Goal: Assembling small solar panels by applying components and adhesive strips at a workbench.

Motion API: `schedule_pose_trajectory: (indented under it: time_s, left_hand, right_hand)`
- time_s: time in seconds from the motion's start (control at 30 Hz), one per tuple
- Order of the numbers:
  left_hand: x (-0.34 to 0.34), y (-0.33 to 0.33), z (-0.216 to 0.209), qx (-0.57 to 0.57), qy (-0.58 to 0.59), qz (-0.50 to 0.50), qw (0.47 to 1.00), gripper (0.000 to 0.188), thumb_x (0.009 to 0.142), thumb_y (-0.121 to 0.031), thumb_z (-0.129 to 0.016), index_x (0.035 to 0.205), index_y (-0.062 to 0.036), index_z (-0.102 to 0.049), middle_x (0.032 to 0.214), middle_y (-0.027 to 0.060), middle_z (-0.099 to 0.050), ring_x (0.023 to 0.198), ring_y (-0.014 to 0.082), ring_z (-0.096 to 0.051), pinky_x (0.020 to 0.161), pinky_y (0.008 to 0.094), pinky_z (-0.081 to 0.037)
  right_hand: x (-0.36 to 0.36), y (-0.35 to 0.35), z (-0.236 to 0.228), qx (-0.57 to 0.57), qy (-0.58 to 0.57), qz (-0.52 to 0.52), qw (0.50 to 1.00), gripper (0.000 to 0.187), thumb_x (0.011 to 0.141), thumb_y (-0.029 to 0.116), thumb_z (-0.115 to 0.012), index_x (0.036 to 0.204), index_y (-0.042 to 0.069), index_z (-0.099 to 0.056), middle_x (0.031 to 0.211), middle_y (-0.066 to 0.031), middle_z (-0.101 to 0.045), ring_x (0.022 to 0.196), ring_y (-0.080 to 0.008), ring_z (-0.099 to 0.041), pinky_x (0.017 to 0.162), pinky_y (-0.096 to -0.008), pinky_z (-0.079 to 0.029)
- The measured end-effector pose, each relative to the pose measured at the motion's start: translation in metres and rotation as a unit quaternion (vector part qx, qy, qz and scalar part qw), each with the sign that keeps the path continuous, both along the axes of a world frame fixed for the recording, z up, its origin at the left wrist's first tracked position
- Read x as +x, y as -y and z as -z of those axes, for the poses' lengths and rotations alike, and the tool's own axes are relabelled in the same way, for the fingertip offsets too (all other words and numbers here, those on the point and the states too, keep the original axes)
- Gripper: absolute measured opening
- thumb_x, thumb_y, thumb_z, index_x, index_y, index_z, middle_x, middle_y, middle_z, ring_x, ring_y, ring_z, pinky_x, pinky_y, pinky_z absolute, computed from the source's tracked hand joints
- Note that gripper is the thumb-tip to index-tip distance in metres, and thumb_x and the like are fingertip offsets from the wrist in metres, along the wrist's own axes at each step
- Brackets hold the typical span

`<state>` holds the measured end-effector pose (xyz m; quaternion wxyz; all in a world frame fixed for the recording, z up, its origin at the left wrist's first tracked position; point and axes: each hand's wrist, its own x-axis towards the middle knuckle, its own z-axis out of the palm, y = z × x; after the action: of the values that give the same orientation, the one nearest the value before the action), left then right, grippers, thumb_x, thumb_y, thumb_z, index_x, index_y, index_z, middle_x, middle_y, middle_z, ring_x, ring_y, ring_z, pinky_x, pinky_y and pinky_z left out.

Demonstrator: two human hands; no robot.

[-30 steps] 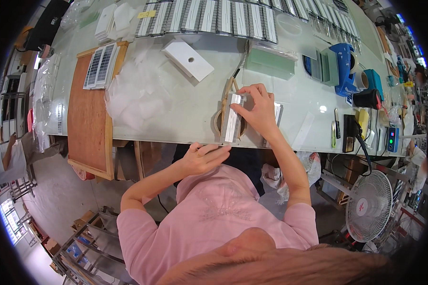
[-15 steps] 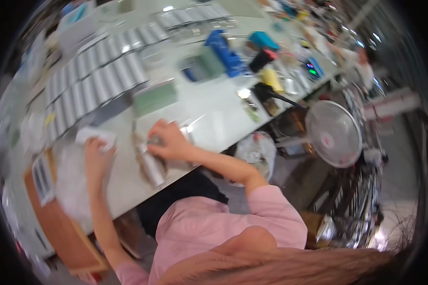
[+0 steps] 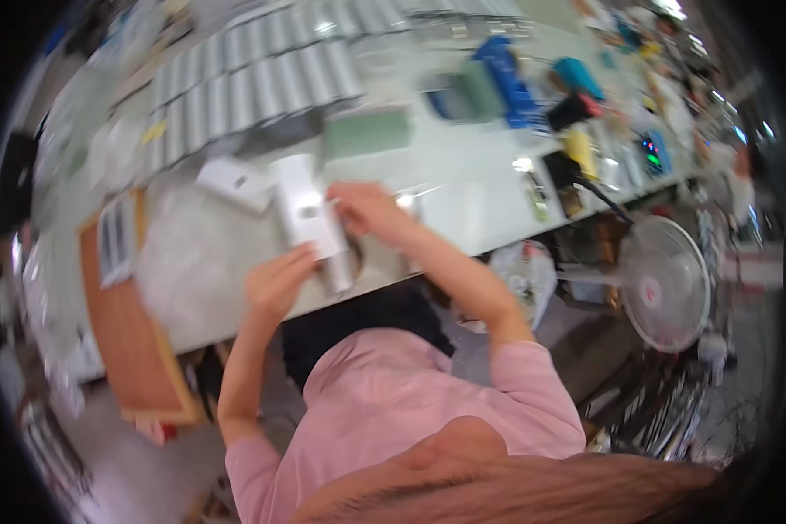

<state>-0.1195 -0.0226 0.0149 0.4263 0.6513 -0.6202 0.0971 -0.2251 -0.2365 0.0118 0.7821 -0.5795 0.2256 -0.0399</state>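
Note:
A flat white sheet (image 3: 308,208) with a small dark mark in its middle lies at a slant over a silver bar-like piece (image 3: 339,272), whose near end sticks out beneath it. My left hand (image 3: 278,284) pinches the sheet's near left edge. At its right edge is my right hand (image 3: 371,211), fingers curled together; what they hold, if anything, is hidden and blurred. Just left of the sheet rests a white stack or box (image 3: 236,183) with a similar dark mark.
Rows of silver bars (image 3: 253,96) stand beyond my hands, with a green block (image 3: 367,131) in front. Further right are a blue holder (image 3: 506,83) and a black-and-red item (image 3: 575,112). Left are clear plastic (image 3: 183,244) and a brown board (image 3: 131,349). A fan (image 3: 665,284) stands off the table's right edge.
My left hand has left the white stack and now holds a white sheet over the silver piece. My right hand has shifted to the sheet's right edge. The whole view has turned.

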Motion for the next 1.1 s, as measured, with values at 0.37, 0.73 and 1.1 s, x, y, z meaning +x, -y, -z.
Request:
schedule_pose_trajectory:
  time_s: [0.37, 0.73, 1.1]
  left_hand:
    - [-0.024, -0.024, 0.028, 0.079, -0.151, 0.075, 0.982, 0.016, 0.074, -0.005, -0.077, 0.089, -0.0105, -0.072, 0.09, 0.0034, -0.065, 0.076, 0.0226, -0.064, 0.065, 0.0339, -0.052]
    - [-0.027, -0.025, 0.033, 0.075, -0.109, 0.07, 0.989, 0.017, 0.07, -0.008, -0.078, 0.086, -0.0141, -0.072, 0.079, 0.0014, -0.052, 0.069, 0.02, -0.053, 0.063, 0.0328, -0.046]
    - [-0.024, -0.021, 0.029, 0.11, -0.064, 0.072, 0.989, 0.013, 0.072, -0.012, -0.078, 0.084, -0.0122, -0.072, 0.086, 0.0013, -0.059, 0.081, 0.0208, -0.059, 0.07, 0.0345, -0.048]
  right_hand:
    - [-0.036, -0.029, 0.01, -0.499, 0.046, 0.066, 0.863, 0.013, 0.078, 0.016, -0.078, 0.076, 0.01, -0.067, 0.071, -0.0006, -0.064, 0.071, -0.0174, -0.059, 0.071, -0.034, -0.039]
    - [-0.037, -0.034, 0.01, -0.603, 0.062, 0.064, 0.793, 0.017, 0.077, 0.017, -0.077, 0.071, 0.014, -0.062, 0.068, 0.0049, -0.061, 0.069, -0.0163, -0.056, 0.074, -0.037, -0.032]
    - [-0.034, -0.032, 0.017, -0.615, 0.064, 0.07, 0.783, 0.018, 0.077, 0.016, -0.076, 0.07, 0.014, -0.06, 0.067, 0.0043, -0.059, 0.068, -0.0166, -0.055, 0.072, -0.0371, -0.031]
